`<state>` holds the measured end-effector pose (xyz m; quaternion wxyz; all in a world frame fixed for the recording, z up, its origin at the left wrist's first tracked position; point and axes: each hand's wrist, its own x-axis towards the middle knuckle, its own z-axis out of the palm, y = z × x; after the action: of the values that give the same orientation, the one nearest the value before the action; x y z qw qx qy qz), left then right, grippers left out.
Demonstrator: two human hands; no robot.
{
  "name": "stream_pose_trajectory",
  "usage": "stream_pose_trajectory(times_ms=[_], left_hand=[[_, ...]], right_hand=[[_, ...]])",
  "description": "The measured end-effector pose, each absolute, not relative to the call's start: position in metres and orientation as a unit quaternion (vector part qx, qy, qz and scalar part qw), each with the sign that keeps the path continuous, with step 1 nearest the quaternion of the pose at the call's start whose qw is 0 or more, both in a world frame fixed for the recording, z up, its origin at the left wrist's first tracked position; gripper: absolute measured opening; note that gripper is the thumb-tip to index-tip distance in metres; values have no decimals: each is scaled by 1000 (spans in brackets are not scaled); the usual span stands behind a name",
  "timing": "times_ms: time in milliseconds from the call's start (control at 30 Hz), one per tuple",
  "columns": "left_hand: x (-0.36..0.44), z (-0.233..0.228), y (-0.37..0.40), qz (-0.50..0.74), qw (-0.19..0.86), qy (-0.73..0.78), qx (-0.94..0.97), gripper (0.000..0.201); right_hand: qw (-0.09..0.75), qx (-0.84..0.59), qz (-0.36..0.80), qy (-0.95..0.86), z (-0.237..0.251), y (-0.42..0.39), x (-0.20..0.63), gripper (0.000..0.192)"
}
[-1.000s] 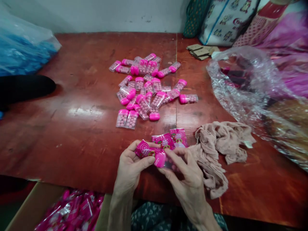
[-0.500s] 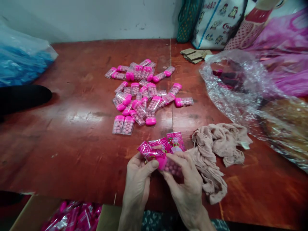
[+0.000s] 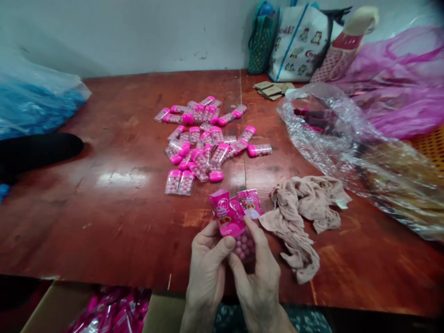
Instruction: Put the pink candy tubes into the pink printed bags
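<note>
My left hand (image 3: 207, 261) is closed on a printed pink sleeve (image 3: 224, 215), its thumb pressed at the lower edge. Between the thumb and fingers of my right hand (image 3: 260, 268) is a clear candy container (image 3: 244, 247) full of pink balls. The sleeve lies at the container's cap end and hides the cap; I cannot tell how far it goes over. Just beyond, another printed pink sleeve (image 3: 253, 203) rests on the table. Farther off lie several pink-capped containers (image 3: 220, 152) in a loose heap, two of them side by side (image 3: 185, 183) at its near edge.
A crumpled beige cloth (image 3: 294, 222) lies right of my hands. Clear plastic wrap (image 3: 312, 152) spreads farther right, near a pink bag (image 3: 391, 88). Cardboard pieces (image 3: 272, 90) and bags (image 3: 298, 46) are at the wall. Below left, a cardboard box (image 3: 164, 312) holds pink packets.
The pink sleeve has turned from lying slantwise to standing more upright against the container's cap end. Both hands are still together on them. The whole view has shifted slightly.
</note>
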<state>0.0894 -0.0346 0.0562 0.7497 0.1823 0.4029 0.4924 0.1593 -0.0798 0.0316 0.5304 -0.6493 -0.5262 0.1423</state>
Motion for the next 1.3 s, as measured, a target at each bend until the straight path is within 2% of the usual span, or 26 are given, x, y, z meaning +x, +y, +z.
stream_pose_trajectory(times_ms=[133, 300, 400, 500, 567, 633, 800, 833, 933, 1033, 1100, 1300], left_hand=[[87, 63, -38, 494, 744, 412, 180, 15], [90, 63, -44, 488, 752, 411, 165, 10], [85, 61, -44, 485, 755, 410, 164, 9], [72, 62, -41, 471, 749, 424, 194, 10], [64, 65, -41, 433, 761, 429, 222, 12], [59, 70, -43, 388, 778, 430, 245, 14], [61, 76, -50, 326, 804, 422, 262, 18], [61, 75, -50, 319, 810, 415, 264, 17], [58, 73, -49, 297, 830, 391, 264, 16], [55, 71, -47, 273, 848, 373, 258, 17], [54, 70, -46, 268, 847, 378, 259, 16], [54, 68, -45, 303, 772, 463, 313, 17]], right_hand=[[512, -630, 102, -575, 28, -80, 158, 53], [532, -636, 63, -556, 22, -81, 152, 46], [526, -636, 129, -550, 30, -87, 155, 42], [468, -625, 214, -587, 52, -90, 174, 43], [471, -630, 211, -580, 70, -86, 192, 49], [481, -647, 215, -551, 84, -78, 208, 45], [524, -557, 319, -560, 89, -58, 221, 5], [534, -545, 337, -551, 88, -57, 221, 2], [548, -506, 424, -514, 87, -59, 223, 16], [550, -444, 523, -477, 88, -61, 227, 21], [556, -446, 513, -478, 86, -60, 228, 22], [521, -553, 361, -541, 76, -55, 225, 11]])
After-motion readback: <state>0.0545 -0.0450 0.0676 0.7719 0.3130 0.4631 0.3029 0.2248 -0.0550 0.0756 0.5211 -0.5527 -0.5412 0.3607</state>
